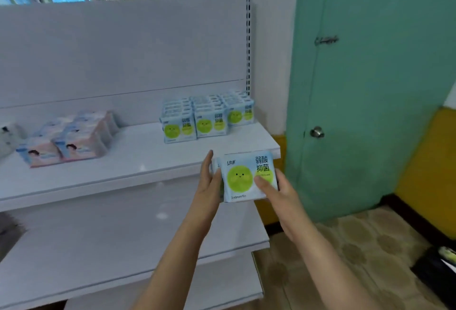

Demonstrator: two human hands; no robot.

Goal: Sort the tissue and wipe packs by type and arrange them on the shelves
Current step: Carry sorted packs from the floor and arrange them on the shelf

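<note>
Centrally, a small stack of blue packs (244,176) with a green smiley circle, held in the air between both hands just before the front edge of the upper shelf (138,161): left hand (208,183) flat against the stack's left side with fingers straight, right hand (276,191) gripping the right edge, thumb laid across the front pack. Behind, on that shelf: three rows of matching blue packs (207,117) at the right end, pink-and-blue packs (69,139) to the left. Beside: green door (370,87), patterned floor (345,260).
</note>
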